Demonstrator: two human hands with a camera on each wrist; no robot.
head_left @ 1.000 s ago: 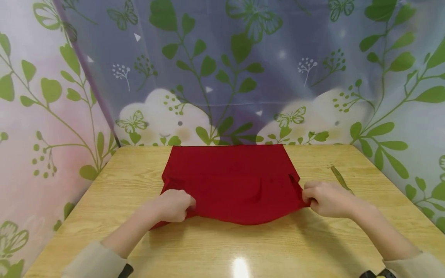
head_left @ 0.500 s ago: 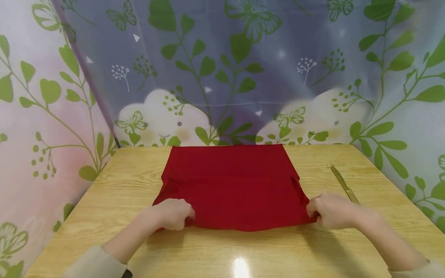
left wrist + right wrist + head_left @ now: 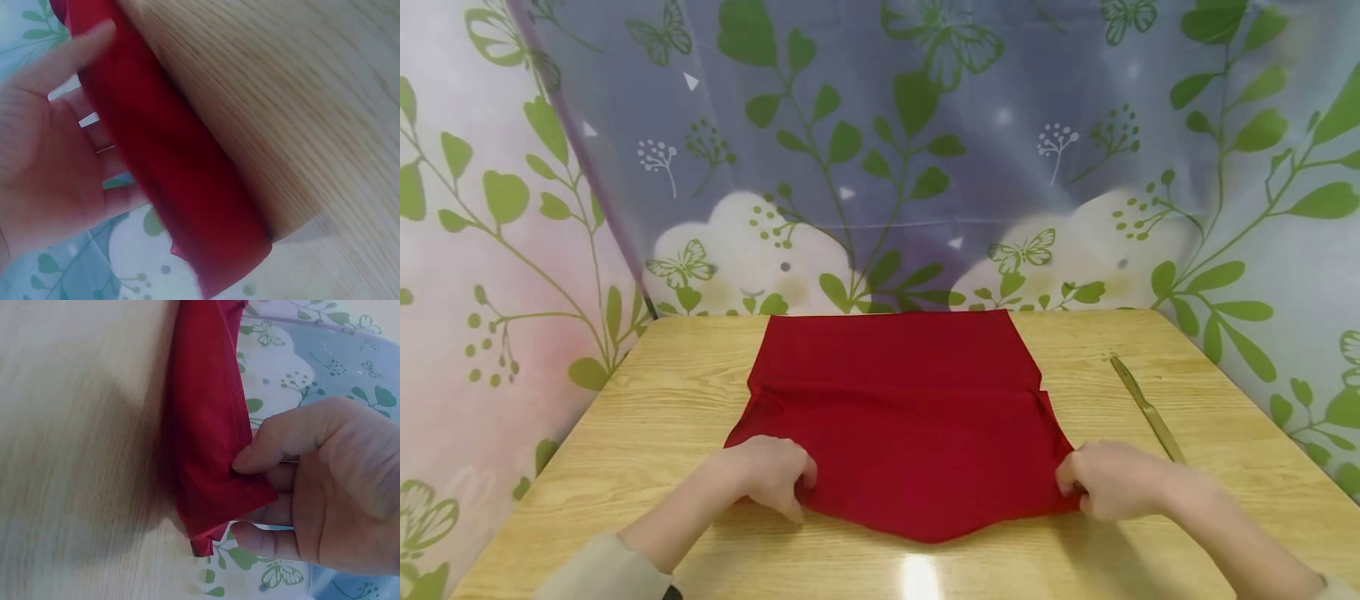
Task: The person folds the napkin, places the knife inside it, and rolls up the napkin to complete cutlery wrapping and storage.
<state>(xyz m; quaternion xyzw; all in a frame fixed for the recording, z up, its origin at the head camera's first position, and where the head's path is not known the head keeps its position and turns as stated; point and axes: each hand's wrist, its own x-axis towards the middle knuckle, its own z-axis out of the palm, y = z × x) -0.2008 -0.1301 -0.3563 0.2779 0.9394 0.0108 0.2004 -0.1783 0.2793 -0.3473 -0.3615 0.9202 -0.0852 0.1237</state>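
Observation:
A red cloth (image 3: 910,450) lies over the middle of the table, with a crease across it and its front part drawn toward me. My left hand (image 3: 771,475) pinches the near edge on the left. In the left wrist view the thumb lies over the cloth (image 3: 162,137) and the other fingers are behind it. On the right, my right hand (image 3: 1112,479) pinches the near corner. The right wrist view shows that thumb pressed on the cloth (image 3: 209,425) close to its corner. Between the hands the front edge sags to a blunt point.
A slender gold-coloured knife (image 3: 1146,408) lies on the wooden table (image 3: 647,400), beyond my right hand. Printed fabric walls (image 3: 880,167) with leaves and butterflies rise behind the table and along both sides.
Both hands have come toward me, drawing the front edge of the cloth nearer. The right hand has also shifted slightly right, and more of the knife shows.

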